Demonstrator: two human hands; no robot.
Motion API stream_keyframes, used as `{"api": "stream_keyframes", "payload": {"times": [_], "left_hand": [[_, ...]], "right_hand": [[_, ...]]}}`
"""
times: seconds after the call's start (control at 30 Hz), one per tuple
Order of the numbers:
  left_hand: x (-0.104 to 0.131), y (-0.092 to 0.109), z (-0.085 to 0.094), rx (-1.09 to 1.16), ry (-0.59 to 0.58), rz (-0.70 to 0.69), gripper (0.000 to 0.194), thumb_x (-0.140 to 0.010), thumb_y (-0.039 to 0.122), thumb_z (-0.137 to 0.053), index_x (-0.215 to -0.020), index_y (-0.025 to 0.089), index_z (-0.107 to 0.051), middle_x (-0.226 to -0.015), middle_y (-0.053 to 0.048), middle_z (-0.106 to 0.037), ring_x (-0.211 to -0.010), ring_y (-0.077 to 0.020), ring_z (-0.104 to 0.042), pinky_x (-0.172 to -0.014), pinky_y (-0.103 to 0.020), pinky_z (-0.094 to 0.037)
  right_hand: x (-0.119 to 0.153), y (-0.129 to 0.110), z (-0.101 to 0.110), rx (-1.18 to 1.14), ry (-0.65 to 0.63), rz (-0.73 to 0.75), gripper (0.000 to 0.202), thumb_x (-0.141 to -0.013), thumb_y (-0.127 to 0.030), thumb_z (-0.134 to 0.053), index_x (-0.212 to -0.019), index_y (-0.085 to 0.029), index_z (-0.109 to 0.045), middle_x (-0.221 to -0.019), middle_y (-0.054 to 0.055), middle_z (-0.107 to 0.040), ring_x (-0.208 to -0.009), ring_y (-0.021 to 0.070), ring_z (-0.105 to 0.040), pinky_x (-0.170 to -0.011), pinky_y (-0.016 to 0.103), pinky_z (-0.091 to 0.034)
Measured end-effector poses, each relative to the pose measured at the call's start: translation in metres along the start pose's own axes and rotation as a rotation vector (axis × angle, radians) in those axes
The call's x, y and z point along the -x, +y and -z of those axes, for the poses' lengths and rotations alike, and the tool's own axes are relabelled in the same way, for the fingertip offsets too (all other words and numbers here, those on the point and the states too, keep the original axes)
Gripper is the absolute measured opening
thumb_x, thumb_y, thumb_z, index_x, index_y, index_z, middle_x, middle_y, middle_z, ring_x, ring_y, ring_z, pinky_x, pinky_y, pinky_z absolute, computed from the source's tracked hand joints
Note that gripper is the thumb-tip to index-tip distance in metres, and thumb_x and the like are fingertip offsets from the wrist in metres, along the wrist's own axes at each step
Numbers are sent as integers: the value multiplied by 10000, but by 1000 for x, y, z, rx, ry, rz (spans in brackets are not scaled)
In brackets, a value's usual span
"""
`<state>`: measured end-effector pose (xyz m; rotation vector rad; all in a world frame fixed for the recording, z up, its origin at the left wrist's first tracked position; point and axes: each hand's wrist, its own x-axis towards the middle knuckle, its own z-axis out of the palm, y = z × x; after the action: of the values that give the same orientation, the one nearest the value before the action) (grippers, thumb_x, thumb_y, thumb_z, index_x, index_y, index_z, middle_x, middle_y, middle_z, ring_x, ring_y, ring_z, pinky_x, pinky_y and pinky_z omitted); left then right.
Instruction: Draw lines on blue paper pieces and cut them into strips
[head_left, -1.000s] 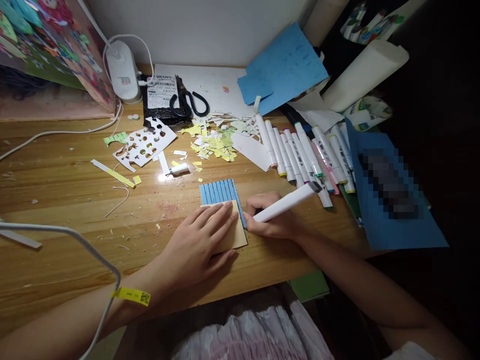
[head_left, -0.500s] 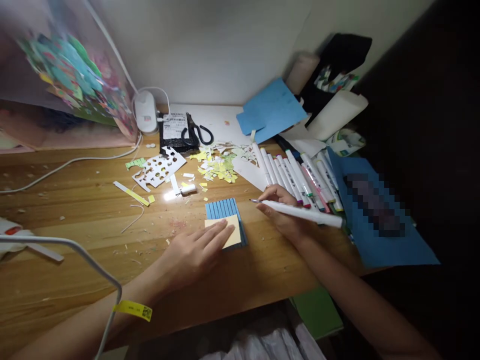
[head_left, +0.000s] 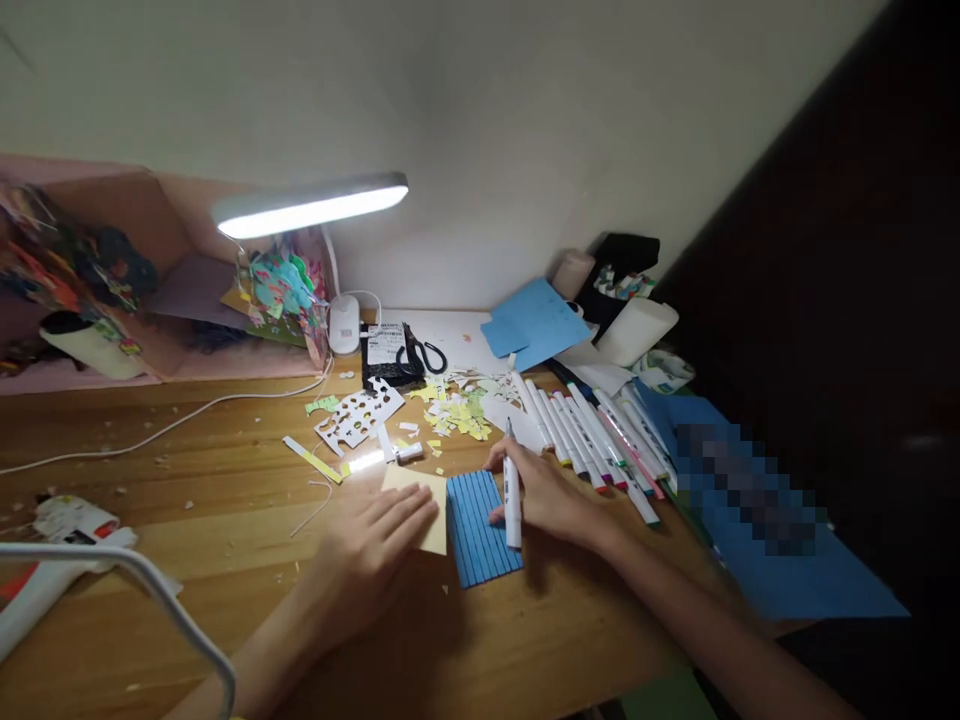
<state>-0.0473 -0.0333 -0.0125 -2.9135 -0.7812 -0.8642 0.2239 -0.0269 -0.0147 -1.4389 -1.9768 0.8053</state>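
Shifted off one blue card (head_left: 476, 530): one cream card (head_left: 435, 532) — left hand (head_left: 364, 545) atop, fingers open — right hand (head_left: 551, 495) gripping one marker (head_left: 512, 505).

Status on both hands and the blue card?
Left hand: flat on cream paper. Right hand: holding white marker, tip up, fingers at card's edge. Blue striped card: on table, beside cream paper. Nothing lies over its stripes except fingers and marker.
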Motion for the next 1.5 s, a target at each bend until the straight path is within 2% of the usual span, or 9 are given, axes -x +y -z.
{"api": "stream_keyframes", "payload": {"times": [0.2,0.37,0.6,0.73,0.83,1.03,1.17,1.33,1.5], "left_hand": [[4,3,-1,60,-10,27,374,-871,76,-384,-1191,138,-568,-1173,-105,-646,-1064,-235,-621,-847,-386,-559],[9,4,-4,83,33,54,434,-855,55,-371,-1245,165,-529,-1217,-92,-622,-1123,-218,-585,-911,-374,-526],[6,2,-2,66,65,62,435,-844,61,-399,-1238,189,-533,-1203,-71,-633,-1109,-202,-597,-891,-335,-540],[4,0,-1,33,44,46,420,-833,78,-422,-1213,202,-552,-1185,-59,-645,-1065,-200,-623,-876,-321,-547],[2,2,0,43,14,32,411,-795,68,-423,-1149,194,-590,-1134,-56,-672,-990,-203,-656,-823,-316,-569],[-1,9,4,138,-162,174,495,-594,60,-480,-1040,200,-641,-1106,-45,-679,-954,-245,-648,-834,-395,-561],[2,9,1,128,-233,215,473,-632,47,-467,-1053,184,-635,-1108,-78,-672,-950,-259,-643,-798,-405,-567],[7,2,-7,8,-154,122,515,-734,-9,-376,-1195,140,-550,-1152,-102,-650,-994,-227,-636,-823,-363,-554],[8,-17,15,-162,52,42,469,-844,81,-392,-1305,139,-457,-1240,-110,-598,-1093,-224,-587,-881,-350,-514]], "right_hand": [[-11,-13,2,-98,-50,-30,406,-565,-184,-765,-838,-292,-485,-773,-18,-596,-580,185,-576,-471,298,-494],[-41,4,28,-114,52,-36,185,-716,-235,-645,-803,-255,-483,-776,-17,-589,-643,171,-600,-570,289,-505],[-134,36,82,163,325,-98,198,-743,-209,-640,-875,-220,-493,-913,7,-644,-856,172,-622,-730,270,-478],[-177,46,86,339,431,-262,262,-808,-205,-633,-1047,-151,-541,-1049,105,-618,-979,222,-589,-827,348,-472],[-197,57,78,418,430,-400,309,-880,-285,-577,-1150,-140,-541,-1139,93,-580,-988,215,-588,-835,411,-494],[-208,68,70,487,398,-573,319,-900,-304,-551,-1181,-155,-535,-1173,88,-569,-985,209,-594,-821,410,-512],[-206,66,71,524,395,-569,319,-901,-303,-549,-1183,-156,-534,-1181,90,-565,-993,211,-591,-828,414,-509],[-208,68,69,550,357,-633,319,-902,-301,-547,-1187,-159,-531,-1180,89,-565,-987,208,-593,-822,411,-512],[-212,66,65,599,301,-635,336,-895,-305,-558,-1188,-143,-531,-1186,100,-561,-1001,217,-588,-832,414,-507]]}}
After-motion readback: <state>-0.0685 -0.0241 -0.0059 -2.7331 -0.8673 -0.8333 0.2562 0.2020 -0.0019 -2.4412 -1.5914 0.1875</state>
